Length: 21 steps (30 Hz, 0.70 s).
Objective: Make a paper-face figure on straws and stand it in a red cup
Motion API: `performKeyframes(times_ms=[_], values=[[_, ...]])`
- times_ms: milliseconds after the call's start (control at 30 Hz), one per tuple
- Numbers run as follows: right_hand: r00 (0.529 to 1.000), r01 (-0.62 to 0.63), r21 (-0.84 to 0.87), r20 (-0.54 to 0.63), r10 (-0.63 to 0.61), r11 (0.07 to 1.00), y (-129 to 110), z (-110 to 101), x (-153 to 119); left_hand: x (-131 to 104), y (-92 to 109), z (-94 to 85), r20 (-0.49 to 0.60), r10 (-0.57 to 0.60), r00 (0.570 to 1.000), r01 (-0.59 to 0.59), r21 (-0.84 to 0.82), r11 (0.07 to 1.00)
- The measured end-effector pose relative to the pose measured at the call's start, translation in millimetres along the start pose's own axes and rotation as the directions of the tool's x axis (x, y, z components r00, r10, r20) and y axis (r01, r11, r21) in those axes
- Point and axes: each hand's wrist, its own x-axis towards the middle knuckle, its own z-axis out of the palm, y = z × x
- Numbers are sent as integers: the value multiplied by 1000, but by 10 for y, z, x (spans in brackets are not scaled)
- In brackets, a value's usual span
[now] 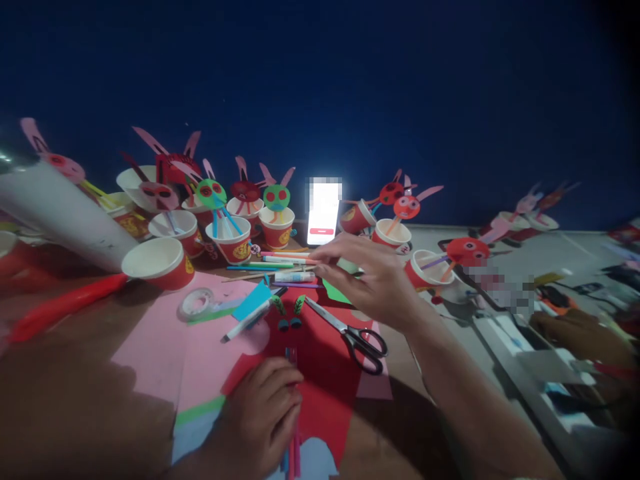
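My left hand (263,410) lies low over the red paper (325,393), fingers curled round pink and blue straws (295,460). Straw ends show above and below the fist. Farther back, my right hand (373,277) reaches across to the row of pens and thin sticks. Its thumb and index finger are pinched at the end of a white marker (287,261) and a thin stick; what lies between them is too small to tell. Black-handled scissors (345,330) rest below the right hand. Between the hands are small green-and-black paper pieces (299,305) and a grey-capped marker (247,320).
Paper cups with rabbit-faced paper figures, such as a green one (277,198), line the back. A lit phone (324,210) stands among them. A tape roll (196,303) sits on pink paper (155,347). At left are an empty cup (157,263) and a blurred white cylinder (70,207).
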Motion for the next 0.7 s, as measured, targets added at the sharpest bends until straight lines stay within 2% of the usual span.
performKeyframes(times_ms=[67, 167, 333, 500, 567, 600, 633, 667, 700], values=[[983, 6, -206, 178, 32, 979, 304, 249, 67, 20, -78, 36, -13, -56, 998, 55, -83, 995], [965, 32, -270, 258, 40, 962, 577, 591, 66, 2, -111, 1, -24, -104, 994, 99, -146, 984], [955, 27, -355, 287, 81, 934, 605, 897, -27, -16, -169, -77, -32, -183, 983, 172, -211, 962], [955, -9, -360, 275, 115, 933, 633, 965, -18, -27, -202, -156, -3, -342, 940, 319, -349, 881], [958, -24, -329, 262, 115, 944, 596, 923, -35, -6, -209, -210, -27, -464, 885, 405, -445, 798], [960, -29, -306, 256, 112, 952, 549, 885, -61, 17, -221, -244, -53, -544, 838, 444, -513, 734], [962, -34, -277, 251, 106, 960, 479, 839, -100, 50, -239, -281, -85, -624, 777, 460, -599, 655], [963, -33, -240, 253, 95, 970, 389, 789, -151, 93, -262, -322, -108, -709, 697, 456, -697, 554], [961, -27, -198, 264, 80, 980, 283, 738, -213, 146, -285, -366, -126, -763, 634, 388, -801, 456]])
